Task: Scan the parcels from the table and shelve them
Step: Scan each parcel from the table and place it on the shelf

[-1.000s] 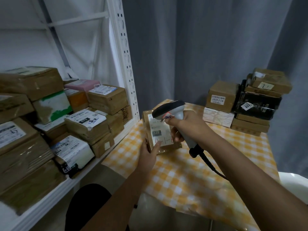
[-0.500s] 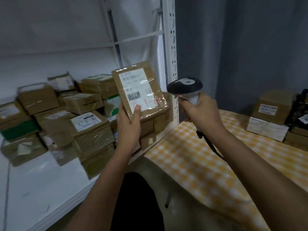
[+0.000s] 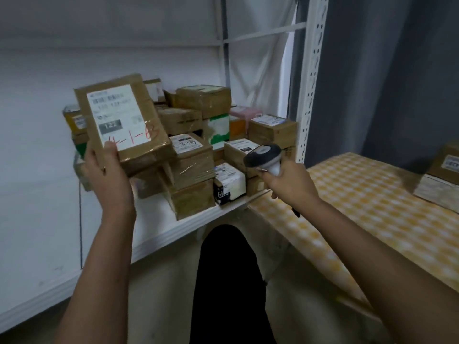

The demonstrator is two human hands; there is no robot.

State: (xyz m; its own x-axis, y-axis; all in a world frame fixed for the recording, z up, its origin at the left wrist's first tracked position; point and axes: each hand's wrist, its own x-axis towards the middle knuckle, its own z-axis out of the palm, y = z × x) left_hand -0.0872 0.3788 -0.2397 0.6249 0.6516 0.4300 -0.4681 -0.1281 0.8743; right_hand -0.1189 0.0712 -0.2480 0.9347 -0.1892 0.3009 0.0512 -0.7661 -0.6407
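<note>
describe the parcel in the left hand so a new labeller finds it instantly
Start at the white shelf on the left, stacked with brown boxes. In front of that stack, raised in the air, the left hand grips the parcel by its lower edge. Unlike the others, it is off the shelf, and its white label carries red handwriting.

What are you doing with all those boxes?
A person is putting parcels away. The left hand holds a brown parcel up in front of the white shelf, which is already piled with boxes. The right hand grips a scanner. More parcels wait on the checkered table.
</note>
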